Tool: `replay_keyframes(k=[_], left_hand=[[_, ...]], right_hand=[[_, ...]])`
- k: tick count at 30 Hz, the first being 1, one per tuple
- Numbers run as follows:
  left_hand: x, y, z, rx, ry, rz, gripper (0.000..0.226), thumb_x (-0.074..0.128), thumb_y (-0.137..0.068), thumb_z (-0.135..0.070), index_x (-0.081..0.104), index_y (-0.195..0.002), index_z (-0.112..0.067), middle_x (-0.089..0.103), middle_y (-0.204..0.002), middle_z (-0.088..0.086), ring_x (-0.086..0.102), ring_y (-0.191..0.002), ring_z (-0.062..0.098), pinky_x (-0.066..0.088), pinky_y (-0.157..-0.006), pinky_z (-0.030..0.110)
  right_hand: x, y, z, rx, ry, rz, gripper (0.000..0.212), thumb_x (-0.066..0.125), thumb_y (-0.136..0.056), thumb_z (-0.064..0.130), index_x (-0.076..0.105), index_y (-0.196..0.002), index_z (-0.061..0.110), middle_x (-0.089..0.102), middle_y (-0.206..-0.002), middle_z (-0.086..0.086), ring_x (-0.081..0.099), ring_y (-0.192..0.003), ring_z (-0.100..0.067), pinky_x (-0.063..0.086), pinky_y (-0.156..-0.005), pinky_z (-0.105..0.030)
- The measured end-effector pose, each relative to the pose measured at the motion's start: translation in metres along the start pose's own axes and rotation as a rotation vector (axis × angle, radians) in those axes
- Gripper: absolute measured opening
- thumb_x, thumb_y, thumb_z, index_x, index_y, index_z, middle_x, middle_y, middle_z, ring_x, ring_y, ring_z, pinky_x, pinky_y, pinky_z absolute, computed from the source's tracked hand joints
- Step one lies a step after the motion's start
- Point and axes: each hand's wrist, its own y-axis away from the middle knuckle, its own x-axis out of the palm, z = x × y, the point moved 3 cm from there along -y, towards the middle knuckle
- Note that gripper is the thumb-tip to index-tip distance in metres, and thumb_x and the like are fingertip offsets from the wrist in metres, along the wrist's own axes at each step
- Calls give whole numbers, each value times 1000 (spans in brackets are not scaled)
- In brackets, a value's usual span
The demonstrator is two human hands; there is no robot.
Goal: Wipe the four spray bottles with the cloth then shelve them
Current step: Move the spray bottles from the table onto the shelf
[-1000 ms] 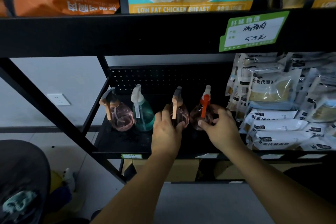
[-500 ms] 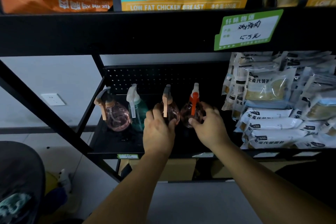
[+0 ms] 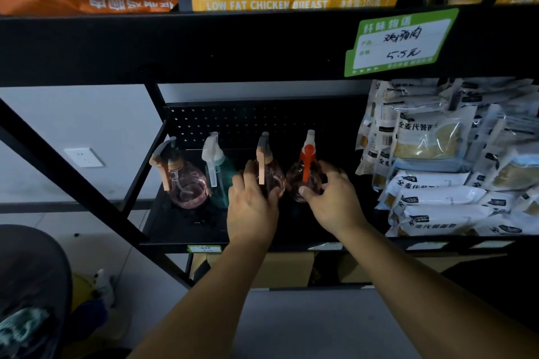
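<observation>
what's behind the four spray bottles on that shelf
A black perforated back panel stands behind the spray bottles. Its lower strip is hidden by the bottles, and the shelf there is too dark to tell whether anything else sits behind them.

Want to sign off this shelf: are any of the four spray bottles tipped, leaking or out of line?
Nothing stands out. All four stand upright in a row on the black shelf: pink bottle, teal bottle, the one the left hand holds, and the orange-trigger bottle in the right hand. No spill visible.
</observation>
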Motion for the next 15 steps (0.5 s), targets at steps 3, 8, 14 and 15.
replay_keyframes(k=[3, 8, 14, 15], left_hand=[[0, -1, 1, -12, 21, 5, 79, 72, -98, -28, 31, -164, -15, 46, -139, 14, 49, -129, 35, 47, -107, 51], [-2, -3, 1, -21, 21, 1, 76, 72, -98, -28, 33, -161, -15, 46, -139, 12, 49, -128, 34, 49, -104, 51], [-3, -1, -2, -16, 9, -5, 71, 72, -98, -24, 35, -158, -11, 44, -138, 12, 50, -126, 33, 49, -103, 48], [-4, -1, -2, -17, 16, -6, 70, 72, -98, -24, 36, -157, -11, 44, -137, 12, 51, -125, 33, 49, -102, 47]], right_hand=[[0, -1, 2, 1, 3, 16, 70, 77, -91, 33, 45, -152, 24, 51, -144, -7, 59, -128, -27, 51, -107, -46], [2, -2, 3, -16, -6, 30, 65, 77, -91, 31, 47, -149, 29, 55, -139, -5, 62, -125, -26, 51, -106, -44], [2, -2, 4, -15, 17, 43, 65, 74, -93, 28, 45, -151, 27, 55, -139, -6, 60, -126, -26, 49, -108, -43], [3, -3, 5, -17, 25, 48, 64, 73, -94, 28, 45, -151, 27, 55, -139, -5, 59, -126, -26, 49, -109, -43]])
